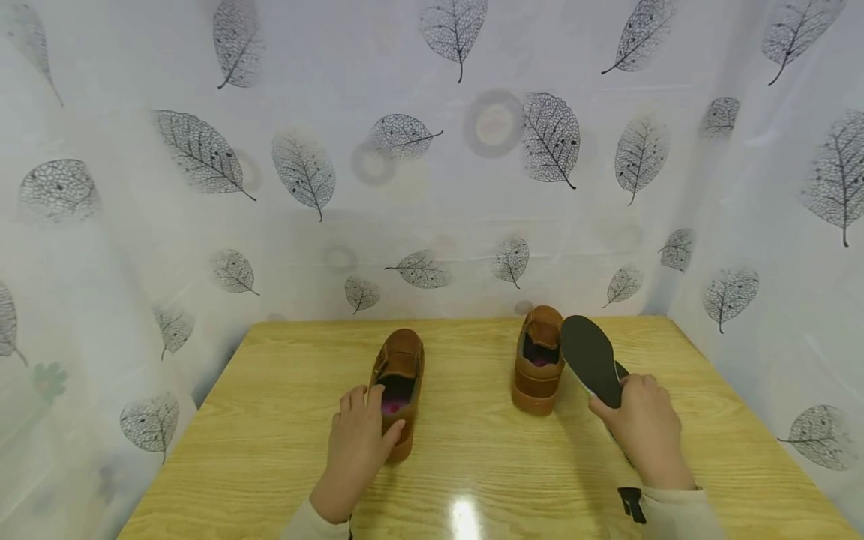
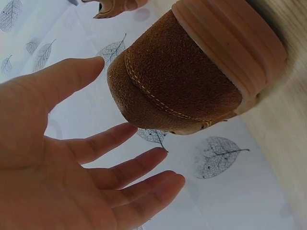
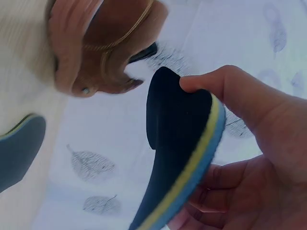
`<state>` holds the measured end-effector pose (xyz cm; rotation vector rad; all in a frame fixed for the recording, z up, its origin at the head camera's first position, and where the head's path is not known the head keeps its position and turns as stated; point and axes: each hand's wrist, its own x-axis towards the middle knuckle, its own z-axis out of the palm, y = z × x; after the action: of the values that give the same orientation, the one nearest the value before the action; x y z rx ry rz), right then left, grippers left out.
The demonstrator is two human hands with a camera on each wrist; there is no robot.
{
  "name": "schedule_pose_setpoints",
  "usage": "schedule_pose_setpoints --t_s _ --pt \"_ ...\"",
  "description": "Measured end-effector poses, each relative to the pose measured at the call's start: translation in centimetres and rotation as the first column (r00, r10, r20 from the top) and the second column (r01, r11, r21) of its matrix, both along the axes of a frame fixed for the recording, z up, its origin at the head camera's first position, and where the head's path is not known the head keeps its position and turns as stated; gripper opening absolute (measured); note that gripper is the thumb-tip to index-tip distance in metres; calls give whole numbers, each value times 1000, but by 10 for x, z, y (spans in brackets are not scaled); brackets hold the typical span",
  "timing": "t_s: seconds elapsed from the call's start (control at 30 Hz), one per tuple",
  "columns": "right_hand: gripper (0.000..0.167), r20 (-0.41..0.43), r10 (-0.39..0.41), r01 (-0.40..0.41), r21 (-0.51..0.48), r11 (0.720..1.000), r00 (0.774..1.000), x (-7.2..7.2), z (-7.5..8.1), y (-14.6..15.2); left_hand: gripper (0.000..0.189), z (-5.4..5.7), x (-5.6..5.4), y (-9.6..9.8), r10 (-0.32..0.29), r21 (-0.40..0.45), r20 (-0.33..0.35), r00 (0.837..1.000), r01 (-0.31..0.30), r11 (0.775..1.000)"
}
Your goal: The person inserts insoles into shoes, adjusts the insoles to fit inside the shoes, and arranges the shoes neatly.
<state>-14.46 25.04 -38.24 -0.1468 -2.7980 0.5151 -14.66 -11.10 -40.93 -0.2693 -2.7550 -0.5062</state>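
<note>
Two brown loafers with dark openings stand on the wooden table, toes pointing away. My left hand [image 1: 358, 439] is around the heel end of the left loafer [image 1: 403, 356], fingers spread. In the left wrist view the index fingertip is right at the heel collar [image 2: 153, 81], with the thumb apart from it. My right hand [image 1: 648, 427] pinches one end of a dark insole [image 1: 590, 352] between thumb and fingers, raised beside the right loafer [image 1: 538, 386]. Yellow and blue layers show along that insole's edge in the right wrist view. A second dark insole [image 3: 21, 151] lies on the table, mostly hidden by my right hand in the head view.
The light wooden table [image 1: 466, 450] ends at a white curtain [image 1: 432, 187] printed with grey leaves, which also hangs along both sides. A black strap buckle [image 1: 631, 504] hangs at my right cuff.
</note>
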Motion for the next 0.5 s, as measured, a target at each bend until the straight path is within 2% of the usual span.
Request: schedule_pose_setpoints --t_s 0.13,0.3,0.5 --pt "53 -89 18 -14 35 999 996 8 1 -16 55 0 0 0 2 -3 -3 1000 -2 1000" --pt "49 -219 71 -55 79 995 973 15 0 -36 55 1 -1 0 -6 -12 -22 1000 5 1000" --pt "43 -258 122 -98 101 990 958 15 0 -59 57 -2 -4 -1 -53 -2 -75 996 53 999"
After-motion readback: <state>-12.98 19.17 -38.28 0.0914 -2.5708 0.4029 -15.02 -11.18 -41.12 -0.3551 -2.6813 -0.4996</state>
